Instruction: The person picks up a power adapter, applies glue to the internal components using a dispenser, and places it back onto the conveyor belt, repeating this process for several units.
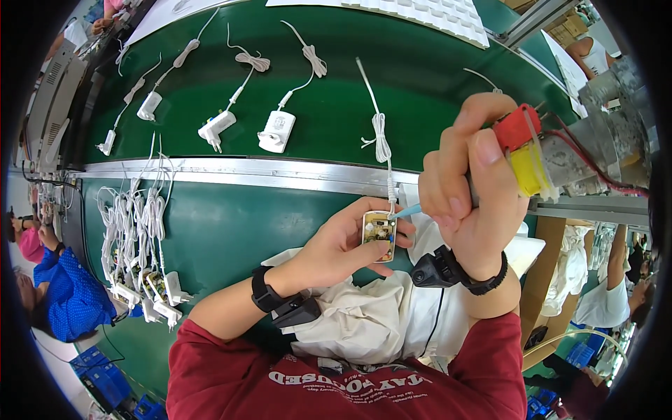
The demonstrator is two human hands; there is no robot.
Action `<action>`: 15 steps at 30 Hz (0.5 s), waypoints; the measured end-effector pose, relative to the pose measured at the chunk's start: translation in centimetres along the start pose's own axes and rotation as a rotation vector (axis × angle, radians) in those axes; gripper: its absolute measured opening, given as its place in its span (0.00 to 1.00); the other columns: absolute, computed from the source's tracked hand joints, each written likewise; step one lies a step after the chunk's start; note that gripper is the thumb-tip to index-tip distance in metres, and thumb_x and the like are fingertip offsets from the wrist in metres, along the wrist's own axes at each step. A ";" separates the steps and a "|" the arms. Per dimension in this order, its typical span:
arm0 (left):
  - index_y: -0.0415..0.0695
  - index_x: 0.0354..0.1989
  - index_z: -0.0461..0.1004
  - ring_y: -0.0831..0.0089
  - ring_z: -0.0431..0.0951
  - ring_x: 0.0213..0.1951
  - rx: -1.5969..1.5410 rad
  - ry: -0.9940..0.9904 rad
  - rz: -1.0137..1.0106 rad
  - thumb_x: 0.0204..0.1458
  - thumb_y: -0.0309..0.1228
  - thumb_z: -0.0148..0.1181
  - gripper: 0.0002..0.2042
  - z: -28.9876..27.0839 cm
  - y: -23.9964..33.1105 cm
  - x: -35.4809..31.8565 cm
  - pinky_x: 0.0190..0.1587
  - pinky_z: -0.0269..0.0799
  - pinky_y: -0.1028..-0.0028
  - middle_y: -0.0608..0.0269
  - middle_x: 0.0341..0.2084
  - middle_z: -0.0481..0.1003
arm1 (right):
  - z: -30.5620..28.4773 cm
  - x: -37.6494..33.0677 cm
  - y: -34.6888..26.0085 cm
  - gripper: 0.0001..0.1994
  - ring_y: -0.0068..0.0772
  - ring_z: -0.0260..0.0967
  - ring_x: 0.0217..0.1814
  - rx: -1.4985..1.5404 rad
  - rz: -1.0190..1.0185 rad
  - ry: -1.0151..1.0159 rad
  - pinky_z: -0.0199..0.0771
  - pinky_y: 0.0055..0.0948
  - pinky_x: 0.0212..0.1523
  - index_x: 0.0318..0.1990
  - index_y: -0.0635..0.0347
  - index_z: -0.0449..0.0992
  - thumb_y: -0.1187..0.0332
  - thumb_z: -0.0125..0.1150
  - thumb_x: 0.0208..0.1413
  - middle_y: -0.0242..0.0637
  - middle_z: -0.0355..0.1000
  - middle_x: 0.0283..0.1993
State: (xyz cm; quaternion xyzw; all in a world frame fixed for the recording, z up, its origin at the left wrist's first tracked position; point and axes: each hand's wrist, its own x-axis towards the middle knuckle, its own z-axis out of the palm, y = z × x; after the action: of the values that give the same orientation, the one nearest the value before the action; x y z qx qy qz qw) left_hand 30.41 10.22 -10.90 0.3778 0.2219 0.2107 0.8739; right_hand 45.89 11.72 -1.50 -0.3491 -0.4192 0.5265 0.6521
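Observation:
My left hand point(339, 245) grips an open white adapter housing point(379, 236). A circuit board with small components shows inside it, and my thumb lies over its lower part. A white cable point(381, 147), bundled midway, runs from the housing's top away across the bench. My right hand point(476, 182) is raised at the right, fingers wrapped round a hand-held tool with a red block point(516, 128), a yellow-wrapped part point(530, 170) and wires. Below that fist, a pale blue tip point(406, 212) points at the board's upper right corner. Whether they touch, I cannot tell.
Several white adapters with bundled cables, one of them point(277, 131), lie on the green belt point(315, 91) behind a metal rail point(245, 171). A heap of cabled adapters point(143, 245) sits at left. White cloth point(357, 315) covers my lap. A cardboard box point(549, 273) stands right; other people work nearby.

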 end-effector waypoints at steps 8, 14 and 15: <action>0.44 0.56 0.59 0.70 0.71 0.51 -0.166 0.143 0.015 0.56 0.24 0.46 0.17 -0.8 0.9 0.3 0.42 0.77 0.71 0.58 0.49 0.69 | 0.6 -0.4 -0.4 0.12 0.18 0.42 0.08 -0.138 -0.002 -0.081 0.43 0.20 0.09 0.32 0.54 0.55 0.59 0.48 0.59 0.26 0.50 0.10; 0.44 0.55 0.59 0.70 0.71 0.51 -0.209 0.109 0.042 0.57 0.26 0.46 0.17 -0.8 1.0 0.5 0.41 0.77 0.71 0.58 0.48 0.70 | 0.4 -0.7 -0.3 0.13 0.18 0.43 0.07 -0.155 0.010 -0.114 0.44 0.20 0.09 0.32 0.53 0.54 0.58 0.49 0.59 0.27 0.50 0.10; 0.44 0.55 0.59 0.70 0.71 0.51 -0.205 0.111 0.038 0.57 0.26 0.46 0.17 -0.7 1.1 0.5 0.42 0.77 0.71 0.58 0.48 0.70 | 0.3 -0.7 -0.4 0.13 0.18 0.44 0.07 -0.166 0.010 -0.131 0.44 0.20 0.09 0.32 0.53 0.54 0.57 0.49 0.59 0.27 0.50 0.10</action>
State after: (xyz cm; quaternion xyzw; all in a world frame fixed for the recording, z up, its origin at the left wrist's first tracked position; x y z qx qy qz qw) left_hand 30.24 11.59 -10.62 0.2784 0.2402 0.2692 0.8901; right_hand 45.72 10.92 -1.18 -0.3690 -0.5013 0.5148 0.5895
